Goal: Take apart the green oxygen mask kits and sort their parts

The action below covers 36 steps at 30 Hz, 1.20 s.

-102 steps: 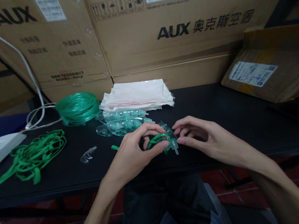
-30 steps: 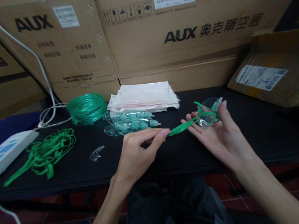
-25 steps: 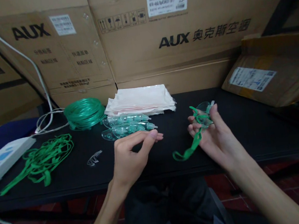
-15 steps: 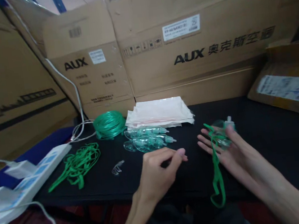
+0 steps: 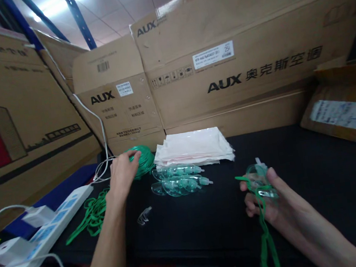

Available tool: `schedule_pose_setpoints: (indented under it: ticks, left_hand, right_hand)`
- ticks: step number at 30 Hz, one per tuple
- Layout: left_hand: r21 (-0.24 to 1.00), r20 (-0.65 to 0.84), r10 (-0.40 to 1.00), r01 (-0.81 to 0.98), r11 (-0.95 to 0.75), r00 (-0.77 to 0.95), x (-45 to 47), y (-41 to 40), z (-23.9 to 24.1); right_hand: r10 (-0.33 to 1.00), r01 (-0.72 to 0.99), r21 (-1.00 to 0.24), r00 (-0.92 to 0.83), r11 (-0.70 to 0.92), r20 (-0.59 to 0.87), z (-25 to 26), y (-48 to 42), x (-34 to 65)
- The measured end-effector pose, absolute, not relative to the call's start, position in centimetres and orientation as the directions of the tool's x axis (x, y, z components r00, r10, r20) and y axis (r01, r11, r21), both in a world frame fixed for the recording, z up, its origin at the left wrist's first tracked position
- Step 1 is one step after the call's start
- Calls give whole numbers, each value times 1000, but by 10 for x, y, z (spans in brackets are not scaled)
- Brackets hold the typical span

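My right hand (image 5: pixel 270 200) holds a clear oxygen mask (image 5: pixel 257 180) with a pale connector pointing up. A green elastic strap (image 5: pixel 267 243) hangs from it below the fingers. At the back left, my left hand (image 5: pixel 125 168) reaches onto a coil of green tubing (image 5: pixel 145 159), fingers and thumb closed at its left part; the exact grip is partly hidden. Several more clear-green masks (image 5: pixel 181 185) lie in two rows in the middle of the table. Under my left forearm, a tangle of green straps (image 5: pixel 92 215) is partly covered. Small clear metal-like strips (image 5: pixel 144 215) lie to its right.
A stack of white plastic bags (image 5: pixel 194 146) lies behind the masks. At the left is a white power strip (image 5: pixel 48 236) with plugs and cables. Large cardboard boxes (image 5: pixel 187 102) wall off the back, and another box (image 5: pixel 346 104) stands at the right of the black table.
My left hand has moved from the middle front to the tubing coil at the back left. The right-hand fingers have curled closer round the mask. The view has tilted upward.
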<state>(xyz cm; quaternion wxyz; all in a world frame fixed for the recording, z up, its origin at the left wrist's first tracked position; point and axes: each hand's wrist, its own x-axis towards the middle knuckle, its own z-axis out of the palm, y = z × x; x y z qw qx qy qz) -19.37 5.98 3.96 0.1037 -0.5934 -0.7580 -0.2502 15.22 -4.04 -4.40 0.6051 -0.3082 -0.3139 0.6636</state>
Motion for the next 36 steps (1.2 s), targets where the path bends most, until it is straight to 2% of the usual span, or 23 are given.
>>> schedule_pose_setpoints:
  ticks: [4, 8, 14, 26, 36]
  left_hand:
    - [169, 278, 924, 960, 223, -263, -214, 103, 35]
    - [132, 206, 952, 971, 201, -225, -221, 124, 24]
    - [150, 256, 942, 971, 185, -219, -233, 135, 25]
    - [320, 474, 821, 931, 177, -319, -256, 130, 57]
    - [200, 231, 943, 960, 196, -241, -239, 140, 27]
  right_hand:
    - [993, -607, -791, -118, -75, -3, -45, -41, 152]
    - [991, -601, -797, -132, -60, 25, -51, -39, 153]
    - [986, -582, -810, -163, -66, 37, -47, -41, 152]
    - [985, -556, -830, -166, -48, 55, -47, -42, 151]
    - [990, -565, -824, -134, -47, 35, -40, -48, 148]
